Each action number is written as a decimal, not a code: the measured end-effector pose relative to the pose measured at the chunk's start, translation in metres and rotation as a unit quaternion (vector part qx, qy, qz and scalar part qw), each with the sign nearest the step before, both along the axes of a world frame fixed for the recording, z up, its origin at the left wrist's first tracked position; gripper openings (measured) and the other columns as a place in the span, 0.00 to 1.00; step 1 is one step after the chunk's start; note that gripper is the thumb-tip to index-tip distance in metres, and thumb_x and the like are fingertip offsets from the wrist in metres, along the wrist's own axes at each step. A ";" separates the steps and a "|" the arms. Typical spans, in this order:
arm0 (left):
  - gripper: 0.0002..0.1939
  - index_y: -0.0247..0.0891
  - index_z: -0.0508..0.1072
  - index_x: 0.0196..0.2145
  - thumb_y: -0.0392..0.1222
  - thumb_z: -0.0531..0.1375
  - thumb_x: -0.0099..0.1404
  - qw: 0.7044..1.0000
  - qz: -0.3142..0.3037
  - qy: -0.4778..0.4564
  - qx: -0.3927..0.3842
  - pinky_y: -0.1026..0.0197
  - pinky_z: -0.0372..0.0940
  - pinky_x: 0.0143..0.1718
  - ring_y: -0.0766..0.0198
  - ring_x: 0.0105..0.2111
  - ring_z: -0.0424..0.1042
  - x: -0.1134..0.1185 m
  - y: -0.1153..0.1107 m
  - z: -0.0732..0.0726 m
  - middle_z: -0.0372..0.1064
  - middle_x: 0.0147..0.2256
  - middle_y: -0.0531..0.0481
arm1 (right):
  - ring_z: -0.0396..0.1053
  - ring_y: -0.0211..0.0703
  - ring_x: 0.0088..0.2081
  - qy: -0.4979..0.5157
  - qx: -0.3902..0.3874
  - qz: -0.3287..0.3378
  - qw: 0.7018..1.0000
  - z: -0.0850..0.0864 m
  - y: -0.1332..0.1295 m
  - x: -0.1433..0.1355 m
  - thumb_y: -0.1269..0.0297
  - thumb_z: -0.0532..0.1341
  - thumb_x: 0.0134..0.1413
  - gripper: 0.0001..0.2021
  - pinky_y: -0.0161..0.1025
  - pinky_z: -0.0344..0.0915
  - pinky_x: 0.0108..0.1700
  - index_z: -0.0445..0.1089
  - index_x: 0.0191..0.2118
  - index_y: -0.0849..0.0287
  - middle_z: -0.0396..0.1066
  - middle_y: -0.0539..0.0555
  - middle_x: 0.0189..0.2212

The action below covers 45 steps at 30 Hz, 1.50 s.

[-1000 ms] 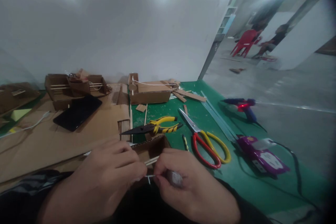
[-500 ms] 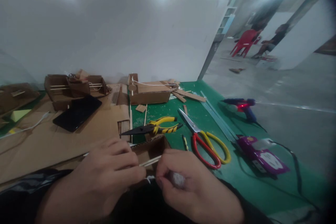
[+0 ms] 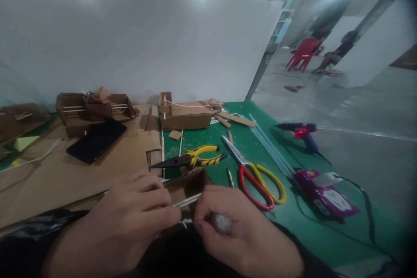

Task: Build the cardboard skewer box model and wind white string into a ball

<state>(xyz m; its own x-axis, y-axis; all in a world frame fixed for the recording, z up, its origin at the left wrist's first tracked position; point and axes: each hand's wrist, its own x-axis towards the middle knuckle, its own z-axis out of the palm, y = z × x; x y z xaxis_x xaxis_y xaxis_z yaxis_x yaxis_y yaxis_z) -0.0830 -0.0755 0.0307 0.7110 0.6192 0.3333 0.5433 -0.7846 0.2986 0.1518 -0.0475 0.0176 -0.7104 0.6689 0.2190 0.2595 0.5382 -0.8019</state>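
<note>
Low in front of me is a cardboard box [image 3: 192,184], partly covered by my hands. A pair of thin wooden sticks [image 3: 188,200] crosses it between them. My left hand [image 3: 133,213] is closed over the box's near side, its fingers curled; what they grip is hidden. A short bit of knotted white string [image 3: 185,223] shows by its fingertip. My right hand [image 3: 241,230] is closed around a rounded greyish-white bundle [image 3: 222,223], whose end sticks out between thumb and fingers. The thumb and forefinger are pinched beside the string.
Beyond the box lie long-nose pliers [image 3: 192,157], scissors [image 3: 252,173] and clear glue sticks [image 3: 269,143]. A lit glue gun [image 3: 301,132] and a purple power strip [image 3: 325,195] are rightward. Cardboard models [image 3: 187,120] and a black phone [image 3: 97,140] stand farther back.
Almost nothing differs. The bundle in my right hand has shifted very slightly to the right; both hands keep their places and grip.
</note>
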 end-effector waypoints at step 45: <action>0.07 0.41 0.62 0.39 0.34 0.46 0.72 0.990 0.082 -0.054 -0.105 0.62 0.56 0.29 0.66 0.26 0.62 -0.015 -0.009 0.001 0.62 0.30 0.55 | 0.63 0.32 0.24 0.160 -0.400 0.040 0.902 -0.010 -0.010 0.000 0.43 0.55 0.63 0.24 0.29 0.58 0.26 0.66 0.35 0.63 0.67 0.53 0.26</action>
<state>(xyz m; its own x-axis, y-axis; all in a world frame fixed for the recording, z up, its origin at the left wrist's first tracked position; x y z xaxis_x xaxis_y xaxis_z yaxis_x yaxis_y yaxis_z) -0.0979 -0.0843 0.0319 0.5624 0.7868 0.2544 0.6137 -0.6033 0.5093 0.1518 -0.0574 0.0074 -0.7488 0.6540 -0.1078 -0.0684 -0.2380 -0.9689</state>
